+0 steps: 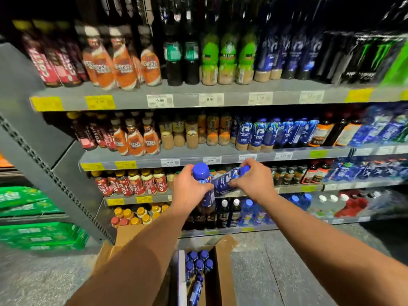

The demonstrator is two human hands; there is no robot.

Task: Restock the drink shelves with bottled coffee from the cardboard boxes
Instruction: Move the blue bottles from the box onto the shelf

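Observation:
My left hand (pixel 189 186) grips an upright blue-capped, blue-labelled coffee bottle (pixel 202 173) in front of the third shelf. My right hand (pixel 254 181) grips a second blue coffee bottle (pixel 225 181), tilted with its cap up to the right, low over that shelf's front edge (pixel 287 189). Both bottles touch or nearly touch between my hands. Below me on the floor stands an open cardboard box (pixel 223 268) with several more blue-capped bottles (pixel 198 261) inside.
Grey drink shelves (pixel 220 98) carry rows of coffee and energy drinks. Matching blue bottles (pixel 260 133) stand on the second shelf. Green crates (pixel 39 235) are stacked at the left. A second cardboard box (pixel 125 235) sits by the shelf base on the grey floor.

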